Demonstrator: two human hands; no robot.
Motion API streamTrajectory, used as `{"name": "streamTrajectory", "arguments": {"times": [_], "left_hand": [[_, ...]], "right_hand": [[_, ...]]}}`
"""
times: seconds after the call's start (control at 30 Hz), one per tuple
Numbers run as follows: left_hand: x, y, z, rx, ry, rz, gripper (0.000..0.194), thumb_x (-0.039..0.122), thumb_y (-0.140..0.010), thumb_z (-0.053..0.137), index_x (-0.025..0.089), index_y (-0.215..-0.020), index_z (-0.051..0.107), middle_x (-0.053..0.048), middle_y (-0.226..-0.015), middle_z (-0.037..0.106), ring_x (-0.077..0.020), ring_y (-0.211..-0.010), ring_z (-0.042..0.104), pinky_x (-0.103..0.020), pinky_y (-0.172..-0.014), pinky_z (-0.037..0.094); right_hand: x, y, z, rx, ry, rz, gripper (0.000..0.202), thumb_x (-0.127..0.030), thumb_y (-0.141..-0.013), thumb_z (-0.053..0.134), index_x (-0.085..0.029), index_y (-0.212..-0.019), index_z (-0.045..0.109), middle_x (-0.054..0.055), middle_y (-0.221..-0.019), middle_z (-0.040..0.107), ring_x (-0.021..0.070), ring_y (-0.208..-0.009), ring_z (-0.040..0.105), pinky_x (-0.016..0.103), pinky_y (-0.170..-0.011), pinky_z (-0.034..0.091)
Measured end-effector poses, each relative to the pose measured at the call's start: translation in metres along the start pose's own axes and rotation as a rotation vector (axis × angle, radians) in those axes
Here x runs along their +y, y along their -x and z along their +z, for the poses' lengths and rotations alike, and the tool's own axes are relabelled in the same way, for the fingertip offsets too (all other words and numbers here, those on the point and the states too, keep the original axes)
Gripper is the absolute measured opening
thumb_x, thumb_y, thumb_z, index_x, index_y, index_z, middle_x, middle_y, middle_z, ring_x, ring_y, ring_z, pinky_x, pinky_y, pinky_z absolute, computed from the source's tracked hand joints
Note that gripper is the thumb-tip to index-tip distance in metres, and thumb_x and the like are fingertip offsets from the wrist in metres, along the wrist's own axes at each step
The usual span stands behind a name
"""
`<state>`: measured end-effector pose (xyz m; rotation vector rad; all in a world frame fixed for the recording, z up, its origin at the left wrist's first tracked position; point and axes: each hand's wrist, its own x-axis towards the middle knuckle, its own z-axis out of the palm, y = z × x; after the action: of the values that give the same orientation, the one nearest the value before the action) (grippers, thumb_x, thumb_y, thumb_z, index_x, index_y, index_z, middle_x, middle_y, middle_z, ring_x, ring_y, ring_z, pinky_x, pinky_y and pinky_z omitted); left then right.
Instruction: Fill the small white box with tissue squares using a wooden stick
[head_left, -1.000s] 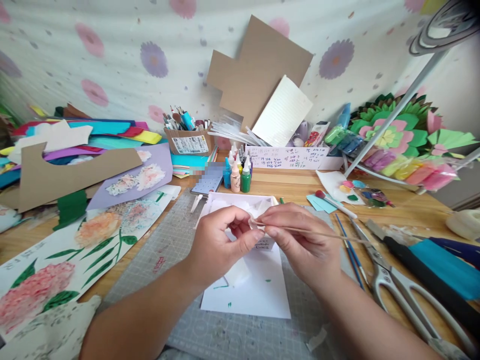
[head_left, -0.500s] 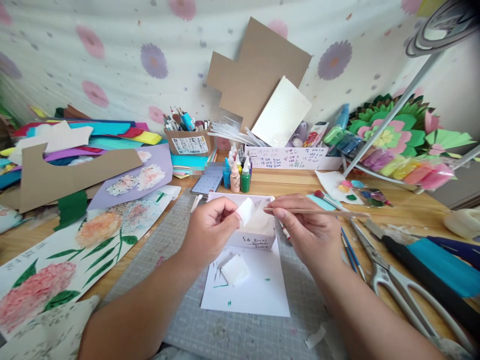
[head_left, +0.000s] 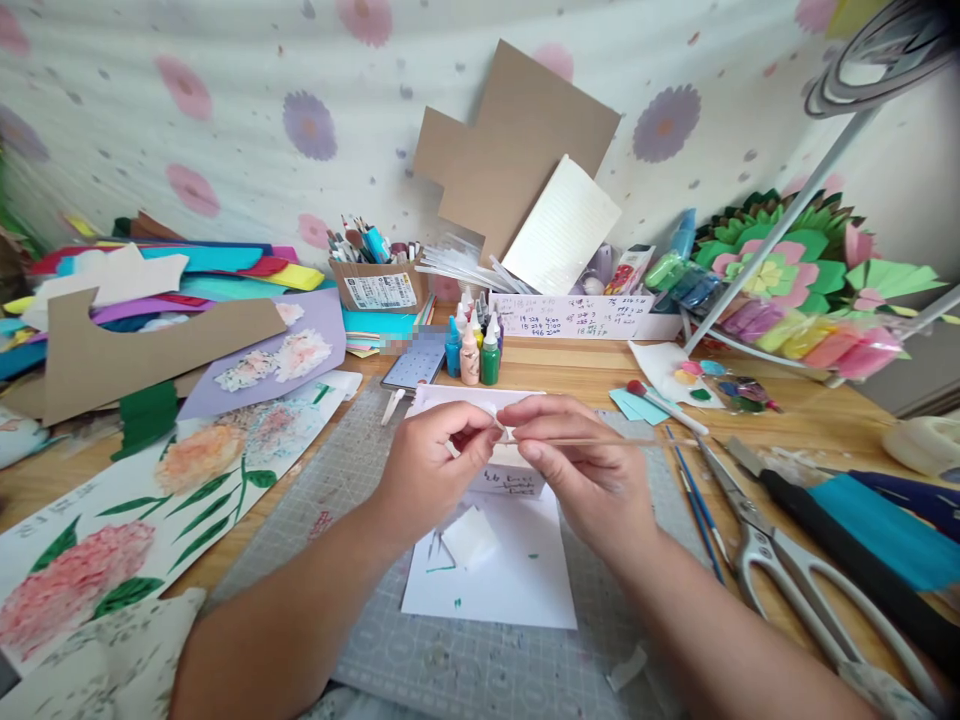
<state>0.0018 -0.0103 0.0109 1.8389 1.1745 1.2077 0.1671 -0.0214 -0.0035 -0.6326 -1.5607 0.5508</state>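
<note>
My left hand (head_left: 431,465) is closed in a pinch on a small white piece of tissue paper, now mostly hidden by the fingers. Between the fingertips of my right hand (head_left: 592,475) lies a thin wooden stick (head_left: 652,442), pointing out to the right. Its left end meets the fingertips of my left hand, and the two hands nearly touch. Both are above an open white box (head_left: 514,482) with handwriting on its front. Nearer me, a folded white tissue (head_left: 471,538) rests on a white sheet (head_left: 517,590) bearing small green marks.
A grey cutting mat (head_left: 420,660) lies beneath. To the right are scissors (head_left: 757,545) and thin blue paintbrushes (head_left: 694,500). Several paint bottles (head_left: 470,358) and a phone (head_left: 415,358) stand behind the box. A flower painting (head_left: 217,500) lies left.
My right hand has moved left with the stick, bringing its tip to my left hand. The white tissue piece is now mostly covered by fingers.
</note>
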Motion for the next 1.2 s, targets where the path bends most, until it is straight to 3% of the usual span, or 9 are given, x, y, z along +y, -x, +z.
{"name": "streamTrajectory", "arguments": {"times": [0.17,0.43,0.67,0.73,0.83,0.9,1.0,1.13,1.2], "left_hand": [[-0.004,-0.001,-0.002,-0.024,0.050,-0.023,0.011,0.022,-0.080,0.065,0.018,-0.070,0.067,0.001,-0.064,0.062,-0.0128,-0.060,0.052,-0.024,-0.057,0.039],[-0.005,-0.005,-0.010,0.044,-0.015,-0.123,0.016,0.026,-0.076,0.061,0.018,-0.063,0.058,0.003,-0.060,0.054,-0.0116,-0.057,0.047,-0.024,-0.056,0.037],[-0.013,-0.016,-0.025,0.035,-0.363,-0.169,0.013,0.026,-0.073,0.056,0.018,-0.063,0.059,0.003,-0.057,0.057,-0.0126,-0.055,0.049,-0.026,-0.054,0.035],[-0.017,-0.019,-0.029,0.022,-0.491,-0.171,0.012,0.025,-0.073,0.056,0.019,-0.065,0.062,0.002,-0.059,0.061,-0.0138,-0.056,0.052,-0.027,-0.055,0.035],[-0.022,-0.022,-0.031,-0.096,-0.653,-0.131,0.014,0.026,-0.076,0.058,0.020,-0.074,0.070,-0.001,-0.071,0.068,-0.0174,-0.065,0.058,-0.029,-0.060,0.038],[-0.025,-0.023,-0.031,-0.143,-0.714,-0.088,0.024,0.024,-0.076,0.059,0.022,-0.095,0.073,-0.002,-0.081,0.071,-0.0192,-0.071,0.059,-0.031,-0.065,0.040],[-0.025,-0.024,-0.030,-0.084,-0.707,0.000,0.044,0.018,-0.077,0.058,0.023,-0.120,0.065,-0.002,-0.094,0.070,-0.0188,-0.077,0.060,-0.032,-0.071,0.043],[-0.014,-0.014,-0.032,0.034,-0.547,0.179,0.020,0.016,-0.082,0.055,0.018,-0.098,0.068,-0.002,-0.088,0.068,-0.0152,-0.075,0.060,-0.028,-0.071,0.045],[-0.009,-0.001,-0.033,-0.117,-0.500,0.269,0.013,0.016,-0.087,0.055,0.018,-0.086,0.067,-0.001,-0.083,0.067,-0.0140,-0.075,0.060,-0.026,-0.071,0.045]], "right_hand": [[0.006,-0.001,-0.003,0.098,0.014,0.062,0.015,-0.013,-0.083,0.069,-0.026,-0.086,0.076,0.002,-0.084,0.078,0.0186,-0.086,0.073,0.038,-0.082,0.059],[0.017,-0.002,-0.008,0.264,-0.118,0.341,0.005,-0.025,-0.079,0.074,-0.020,-0.079,0.075,0.002,-0.079,0.076,0.0153,-0.070,0.072,0.030,-0.069,0.061],[0.032,-0.004,-0.014,0.292,-0.015,0.484,0.017,-0.036,-0.076,0.075,-0.020,-0.079,0.073,0.003,-0.074,0.075,0.0191,-0.071,0.072,0.035,-0.072,0.058],[0.035,-0.004,-0.015,0.242,0.043,0.503,0.017,-0.037,-0.077,0.074,-0.020,-0.078,0.072,0.004,-0.074,0.075,0.0202,-0.071,0.071,0.037,-0.071,0.057],[0.039,-0.003,-0.014,0.086,0.136,0.449,0.013,-0.034,-0.080,0.070,-0.022,-0.075,0.072,0.005,-0.081,0.076,0.0221,-0.079,0.071,0.038,-0.075,0.055],[0.041,-0.002,-0.015,0.021,0.187,0.375,0.011,-0.031,-0.080,0.069,-0.023,-0.074,0.072,0.006,-0.089,0.077,0.0245,-0.093,0.071,0.040,-0.082,0.053],[0.046,-0.003,-0.018,0.045,0.245,0.325,0.008,-0.030,-0.080,0.069,-0.023,-0.077,0.072,0.008,-0.100,0.076,0.0270,-0.104,0.068,0.045,-0.091,0.051],[0.052,-0.006,-0.024,0.140,0.259,0.283,0.012,-0.033,-0.080,0.068,-0.021,-0.080,0.070,0.010,-0.103,0.073,0.0267,-0.101,0.067,0.047,-0.092,0.051],[0.055,-0.007,-0.025,0.161,0.260,0.270,0.013,-0.034,-0.081,0.068,-0.021,-0.080,0.069,0.010,-0.102,0.073,0.0266,-0.102,0.067,0.046,-0.092,0.051]]}}
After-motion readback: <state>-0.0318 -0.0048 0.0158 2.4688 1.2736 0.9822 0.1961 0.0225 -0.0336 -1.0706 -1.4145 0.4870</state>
